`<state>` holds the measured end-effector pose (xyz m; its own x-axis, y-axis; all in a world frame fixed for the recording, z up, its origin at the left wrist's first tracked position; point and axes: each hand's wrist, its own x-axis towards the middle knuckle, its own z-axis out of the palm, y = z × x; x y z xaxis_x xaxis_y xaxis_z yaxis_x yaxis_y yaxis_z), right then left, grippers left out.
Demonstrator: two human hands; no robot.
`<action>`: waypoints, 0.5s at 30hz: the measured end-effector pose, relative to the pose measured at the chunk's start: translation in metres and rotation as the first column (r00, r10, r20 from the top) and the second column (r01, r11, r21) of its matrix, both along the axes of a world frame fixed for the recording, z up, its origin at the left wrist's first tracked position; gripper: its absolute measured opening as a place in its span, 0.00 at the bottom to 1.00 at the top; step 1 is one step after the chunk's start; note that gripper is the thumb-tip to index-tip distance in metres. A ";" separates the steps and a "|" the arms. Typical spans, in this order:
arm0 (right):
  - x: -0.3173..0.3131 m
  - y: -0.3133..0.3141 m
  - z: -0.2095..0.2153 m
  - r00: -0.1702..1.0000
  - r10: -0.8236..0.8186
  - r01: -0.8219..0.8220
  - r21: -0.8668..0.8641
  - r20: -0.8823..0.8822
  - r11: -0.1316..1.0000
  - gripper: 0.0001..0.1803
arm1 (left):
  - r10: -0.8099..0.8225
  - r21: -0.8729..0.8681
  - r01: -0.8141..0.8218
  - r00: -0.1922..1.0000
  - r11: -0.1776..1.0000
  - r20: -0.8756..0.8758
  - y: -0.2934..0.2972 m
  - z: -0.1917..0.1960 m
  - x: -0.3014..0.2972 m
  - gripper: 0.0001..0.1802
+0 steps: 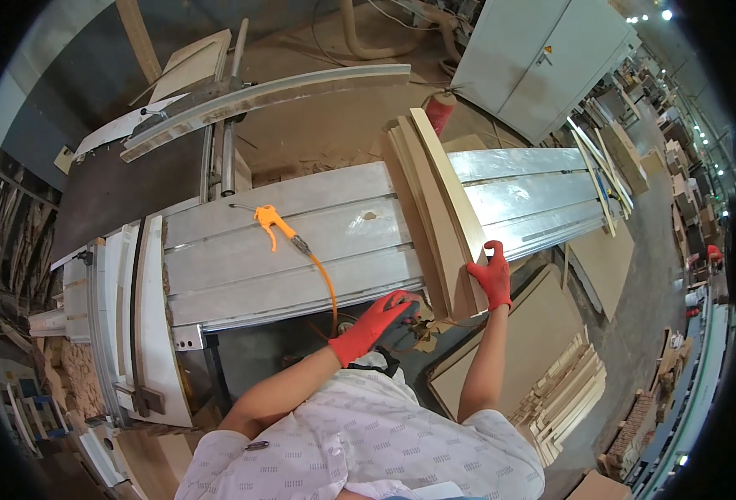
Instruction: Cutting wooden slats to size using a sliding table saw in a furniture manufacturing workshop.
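Gleaming above a dusty brown floor (326, 133), the grooved metal desk (301, 196) carries a stack of long, flat boards (439, 225), laid crosswise, right of an orange air gun (271, 220). The red-gloved right hand (491, 277) grasps their near end; the left hand (374, 326) curls by the desk's near edge, its hold impossible to tell. Beyond stands a grey two-door cabinet (555, 79).

Glare on metal table (360, 237), distorted edges
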<state>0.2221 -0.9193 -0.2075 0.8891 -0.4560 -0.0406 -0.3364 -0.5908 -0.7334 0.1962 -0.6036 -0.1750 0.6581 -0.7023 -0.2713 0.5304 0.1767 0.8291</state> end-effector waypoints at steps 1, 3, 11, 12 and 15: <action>0.001 0.000 0.003 0.999 -0.012 0.013 -0.026 0.032 1.000 0.30 | 0.001 0.025 -0.001 1.000 1.000 0.010 0.000 0.000 0.000 0.24; 0.002 0.001 0.008 1.000 -0.022 0.023 -0.077 0.022 0.997 0.31 | -0.001 0.005 0.001 1.000 1.000 -0.022 0.000 0.000 0.000 0.23; -0.003 -0.006 0.036 0.997 0.013 -0.003 -0.134 0.073 0.991 0.27 | 0.047 0.019 -0.047 0.999 0.999 -0.008 0.000 0.004 0.007 0.22; -0.005 -0.006 0.038 0.995 0.040 -0.037 -0.040 0.089 0.999 0.26 | 0.052 -0.012 -0.052 0.999 0.999 -0.009 0.000 0.003 0.008 0.22; -0.009 0.002 0.041 0.992 0.031 -0.008 -0.195 0.118 0.981 0.27 | 0.053 0.008 -0.053 0.999 0.999 -0.006 -0.002 -0.002 0.005 0.22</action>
<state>0.2134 -0.9174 -0.1669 0.8910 -0.4271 0.1542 -0.2398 -0.7309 -0.6390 0.2017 -0.6055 -0.1772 0.6924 -0.6645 -0.2812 0.5260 0.1980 0.8271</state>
